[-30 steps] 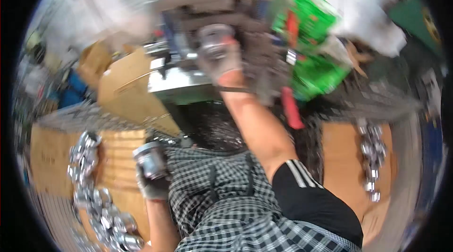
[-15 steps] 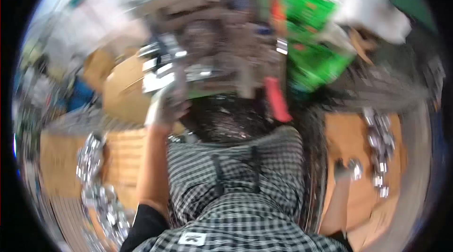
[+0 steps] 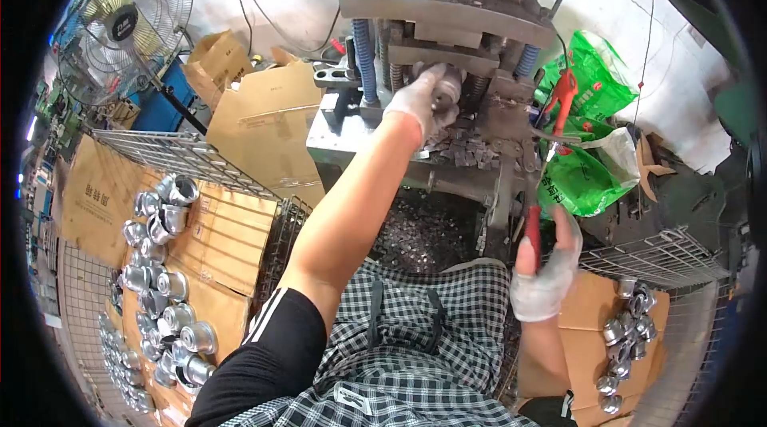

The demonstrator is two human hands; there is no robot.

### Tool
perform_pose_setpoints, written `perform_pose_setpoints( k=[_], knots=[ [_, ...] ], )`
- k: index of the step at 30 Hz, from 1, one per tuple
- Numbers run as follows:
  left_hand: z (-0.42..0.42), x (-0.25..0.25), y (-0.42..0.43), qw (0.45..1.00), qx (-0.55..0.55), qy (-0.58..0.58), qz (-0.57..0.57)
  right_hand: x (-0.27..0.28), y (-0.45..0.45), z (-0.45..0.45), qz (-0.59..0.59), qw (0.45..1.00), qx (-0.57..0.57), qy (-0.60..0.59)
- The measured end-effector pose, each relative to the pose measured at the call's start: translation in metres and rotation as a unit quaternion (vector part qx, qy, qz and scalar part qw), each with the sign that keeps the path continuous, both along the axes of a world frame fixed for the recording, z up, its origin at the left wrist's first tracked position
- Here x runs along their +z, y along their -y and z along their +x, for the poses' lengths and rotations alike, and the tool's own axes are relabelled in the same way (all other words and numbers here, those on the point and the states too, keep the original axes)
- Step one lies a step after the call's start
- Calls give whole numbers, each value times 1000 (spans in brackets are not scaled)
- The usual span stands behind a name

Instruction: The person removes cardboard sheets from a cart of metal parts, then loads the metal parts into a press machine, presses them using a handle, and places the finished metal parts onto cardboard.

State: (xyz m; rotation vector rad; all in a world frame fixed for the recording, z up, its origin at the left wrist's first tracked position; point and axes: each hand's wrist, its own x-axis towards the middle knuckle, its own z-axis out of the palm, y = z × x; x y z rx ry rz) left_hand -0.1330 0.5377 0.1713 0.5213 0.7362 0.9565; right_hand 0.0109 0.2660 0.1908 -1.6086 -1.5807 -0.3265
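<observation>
My left hand [image 3: 419, 103], in a pale glove with bare fingertips, is closed round a round metal part [image 3: 447, 85] in the middle of the press [image 3: 451, 19]. Small metal scraps [image 3: 467, 147] lie on the press bed just below it. My right hand [image 3: 550, 275], gloved too, is beside the red handle [image 3: 533, 227] of a lever at the press's right side. Its thumb and index finger point up, apart, with the handle near the thumb. Whether the thumb touches the handle cannot be made out.
Wire baskets lined with cardboard [image 3: 232, 219] hold several metal parts [image 3: 176, 317] at the left and more parts [image 3: 631, 331] at the right. A fan [image 3: 124, 19] stands at the upper left. Green bags [image 3: 587, 179] lie right of the press.
My left hand has moved up and inward into the press, where it now holds a part. My right hand has left the right basket for the red handle. The view has tilted up and sharpened.
</observation>
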Motion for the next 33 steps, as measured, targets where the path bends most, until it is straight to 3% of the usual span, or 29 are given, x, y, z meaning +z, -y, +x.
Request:
perform_pose_setpoints(
  k=[2, 4, 5, 7, 8, 10, 11, 12, 13, 14, 16, 18, 20, 22, 24, 26, 30, 32, 33],
  knots=[
    [5, 9, -13, 999, 31, -13, -26, -19, -16, 0, -2, 999, -33, -20],
    [-11, -12, -6, 992, -48, 90, 71, -11, -16, 6, -10, 996, -87, 18],
    [-24, -23, 1, 987, -76, 140, 21, -32, -19, 18, 74, 991, -78, -74],
    [-64, -59, 39, 989, -62, 85, 107, -36, -30, 52, 136, 917, 15, -374],
    [-96, -40, 79, 992, -113, 38, 43, -55, -40, 119, 115, 985, -83, -100],
    [-144, -67, 133, 994, -73, -45, 66, -62, -96, 179, 43, 993, -98, -38],
    [-167, -83, 152, 998, -53, -36, 3, -69, -135, 224, 29, 998, -21, -47],
    [-191, -97, 167, 997, -25, -70, -24, -65, -146, 244, -72, 997, -16, 1],
    [-220, -98, 179, 991, 20, -131, -20, -73, -161, 255, -74, 990, 68, -99],
    [-244, -99, 196, 980, 50, -189, -24, -71, -158, 255, -93, 983, 104, -120],
    [-293, -104, 210, 939, 141, -312, -33, -70, -149, 259, -124, 979, 126, -106],
    [-341, -116, 213, 911, 243, -333, -6, -69, -160, 270, -127, 985, 107, -38],
    [-385, -119, 206, 836, 257, -485, 9, -56, -165, 250, -170, 974, 52, -137],
    [-424, -129, 196, 786, 282, -550, 5, -60, -169, 245, -163, 966, 41, -196],
    [-450, -131, 186, 732, 283, -619, 17, -72, -173, 268, -136, 976, 89, -145],
    [-463, -128, 177, 726, 316, -611, 12, -74, -178, 282, -166, 958, 112, -205],
    [-487, -122, 173, 622, 321, -714, 16, -74, -181, 304, -195, 966, 81, -148],
    [-483, -90, 185, 548, 298, -782, 4, -117, -217, 371, -150, 928, 151, -306],
    [-492, -77, 189, 546, 315, -776, -38, -123, -218, 374, -149, 943, 142, -263]
  ],
)
